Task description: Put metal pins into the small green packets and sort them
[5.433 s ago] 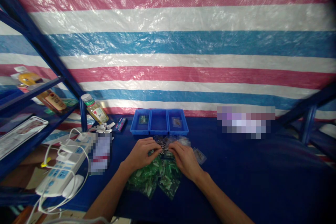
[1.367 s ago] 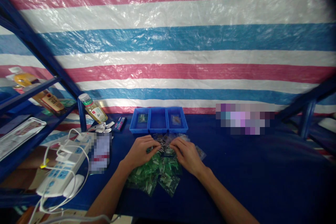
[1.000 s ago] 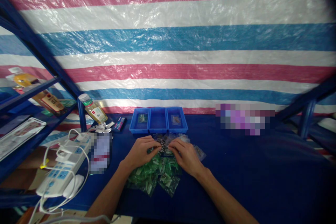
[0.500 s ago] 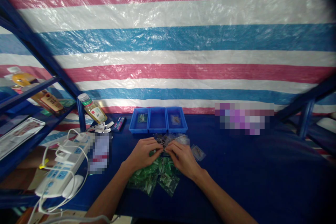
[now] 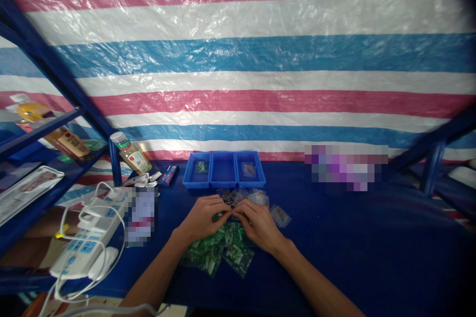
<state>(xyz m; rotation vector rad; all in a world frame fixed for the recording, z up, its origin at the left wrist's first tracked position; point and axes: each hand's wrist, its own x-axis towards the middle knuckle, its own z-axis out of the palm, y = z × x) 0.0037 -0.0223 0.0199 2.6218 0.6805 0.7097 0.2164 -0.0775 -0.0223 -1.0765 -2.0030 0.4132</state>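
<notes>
My left hand [image 5: 208, 215] and my right hand [image 5: 256, 220] meet fingertip to fingertip over a heap of small bags. Both are closed in a pinch; whatever lies between the fingertips is too small to make out. Beneath them spread small clear bags with green contents [image 5: 208, 252]. Behind the fingers lie more clear bags [image 5: 258, 197], and one with brownish contents [image 5: 280, 216] rests to the right of my right hand. A blue three-compartment tray [image 5: 223, 185] stands beyond my hands, with a greenish bag [image 5: 202, 167] in its left compartment and a clear bag [image 5: 248, 169] in its right.
On the left are a white power strip [image 5: 84, 237] with tangled cables, a bottle of yellowish drink [image 5: 132, 153] and a small dark blue box [image 5: 169, 175]. Blue metal frame bars [image 5: 115, 163] flank the blue table [image 5: 334, 257]. A striped plastic sheet [image 5: 253, 104] hangs behind.
My fingertips have drawn slightly closer together. The bags, the tray and everything around them look the same.
</notes>
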